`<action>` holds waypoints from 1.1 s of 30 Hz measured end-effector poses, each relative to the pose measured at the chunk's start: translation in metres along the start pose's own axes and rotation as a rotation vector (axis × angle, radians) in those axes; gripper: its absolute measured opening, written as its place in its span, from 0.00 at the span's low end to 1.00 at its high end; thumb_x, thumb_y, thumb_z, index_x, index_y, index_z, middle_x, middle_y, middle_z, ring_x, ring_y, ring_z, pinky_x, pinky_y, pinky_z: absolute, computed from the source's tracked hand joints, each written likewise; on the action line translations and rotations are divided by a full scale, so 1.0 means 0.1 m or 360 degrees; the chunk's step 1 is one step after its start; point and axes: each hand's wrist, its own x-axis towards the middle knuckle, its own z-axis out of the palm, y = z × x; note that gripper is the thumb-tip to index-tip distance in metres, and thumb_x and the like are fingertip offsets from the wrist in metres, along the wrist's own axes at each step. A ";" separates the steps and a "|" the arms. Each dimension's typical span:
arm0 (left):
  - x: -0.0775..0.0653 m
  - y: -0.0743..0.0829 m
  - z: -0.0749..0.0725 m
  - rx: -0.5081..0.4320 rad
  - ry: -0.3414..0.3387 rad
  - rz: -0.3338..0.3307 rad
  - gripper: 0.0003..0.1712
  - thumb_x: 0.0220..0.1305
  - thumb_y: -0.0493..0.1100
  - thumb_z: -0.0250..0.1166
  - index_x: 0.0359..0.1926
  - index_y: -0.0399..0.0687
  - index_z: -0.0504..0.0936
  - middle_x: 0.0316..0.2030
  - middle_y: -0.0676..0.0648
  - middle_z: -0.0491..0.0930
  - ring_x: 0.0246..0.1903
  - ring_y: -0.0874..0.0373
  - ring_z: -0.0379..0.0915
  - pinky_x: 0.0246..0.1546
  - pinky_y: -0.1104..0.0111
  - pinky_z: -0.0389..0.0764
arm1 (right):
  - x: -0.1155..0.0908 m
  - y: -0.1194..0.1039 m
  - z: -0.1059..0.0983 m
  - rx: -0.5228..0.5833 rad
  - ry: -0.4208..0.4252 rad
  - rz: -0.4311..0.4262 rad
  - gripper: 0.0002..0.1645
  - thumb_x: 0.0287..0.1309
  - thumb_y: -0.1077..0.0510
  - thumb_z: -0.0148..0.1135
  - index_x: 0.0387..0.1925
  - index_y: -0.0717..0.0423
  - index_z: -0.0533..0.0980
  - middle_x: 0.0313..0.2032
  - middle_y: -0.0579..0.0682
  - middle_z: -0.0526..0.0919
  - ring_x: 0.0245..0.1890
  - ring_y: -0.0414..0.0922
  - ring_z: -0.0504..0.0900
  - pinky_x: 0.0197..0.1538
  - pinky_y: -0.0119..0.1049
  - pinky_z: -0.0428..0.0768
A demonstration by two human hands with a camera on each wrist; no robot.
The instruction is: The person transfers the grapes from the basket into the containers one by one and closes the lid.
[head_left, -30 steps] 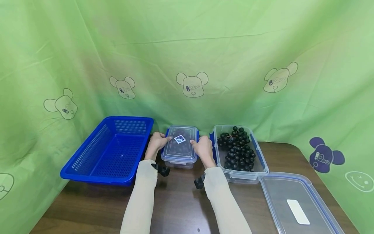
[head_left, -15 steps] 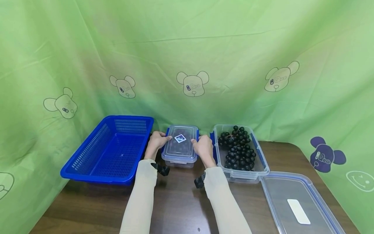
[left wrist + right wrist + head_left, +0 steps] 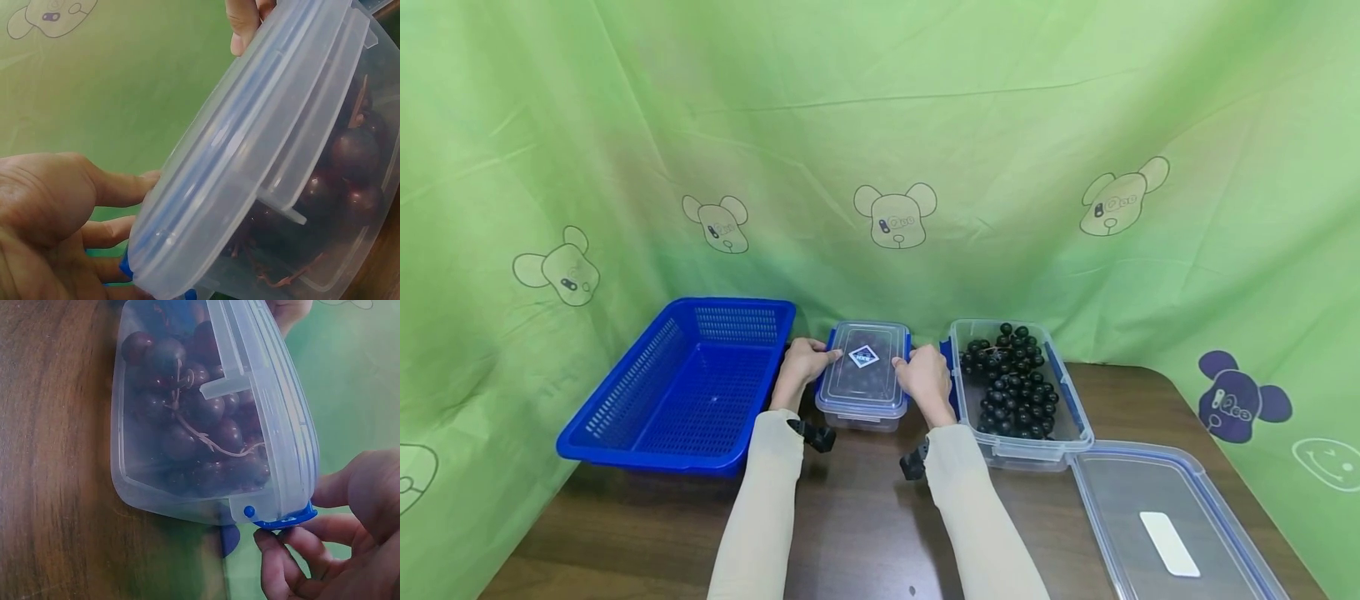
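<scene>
A small clear lidded food container with blue side latches stands mid-table, a diamond label on its lid. Through its wall in the right wrist view show dark grapes with a thin stem. My left hand grips the container's left side; its thumb lies on the lid edge and its other fingers are at the latch, partly hidden. On the opposite side my right hand holds the edge, thumb on the lid, with curled fingertips at the blue latch. The lid sits on the container.
A blue plastic basket stands at the left. Close to my right hand is a larger open container holding bunches of black grapes. Its size of clear lid lies at the front right. A green curtain hangs behind the table.
Both hands stay at the sides of the small container. My right thumb has drawn slightly to the right, towards the lid's edge; little else differs.
</scene>
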 end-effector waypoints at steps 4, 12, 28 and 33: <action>0.00 0.00 -0.01 0.0008 -0.0012 -0.0009 0.29 0.69 0.51 0.72 0.64 0.37 0.82 0.65 0.35 0.81 0.64 0.41 0.79 0.65 0.51 0.81 | -0.01 0.00 0.00 -0.0003 0.0019 0.0007 0.32 0.69 0.48 0.66 0.14 0.48 0.61 0.15 0.45 0.62 0.21 0.47 0.69 0.25 0.40 0.66; 0.00 0.00 -0.01 -0.0016 -0.0041 -0.0028 0.30 0.69 0.51 0.72 0.64 0.38 0.82 0.65 0.36 0.81 0.64 0.41 0.79 0.66 0.51 0.81 | -0.04 0.01 0.03 0.0000 0.0115 -0.0024 0.26 0.67 0.49 0.67 0.17 0.51 0.68 0.25 0.55 0.79 0.30 0.54 0.80 0.36 0.51 0.79; -0.09 0.04 0.08 0.0065 0.0084 0.0028 0.28 0.72 0.53 0.68 0.63 0.39 0.82 0.63 0.35 0.82 0.62 0.40 0.80 0.63 0.49 0.81 | -0.06 -0.04 -0.01 -0.0126 0.0065 -0.0081 0.20 0.73 0.48 0.62 0.38 0.63 0.83 0.45 0.64 0.85 0.43 0.63 0.87 0.44 0.57 0.86; -0.34 0.15 -0.01 0.0141 0.0226 0.0146 0.39 0.77 0.55 0.60 0.77 0.37 0.62 0.71 0.28 0.70 0.72 0.28 0.65 0.72 0.39 0.69 | -0.09 -0.08 -0.29 -0.0029 -0.0030 -0.0179 0.22 0.72 0.48 0.62 0.40 0.66 0.83 0.45 0.67 0.88 0.43 0.61 0.87 0.48 0.54 0.85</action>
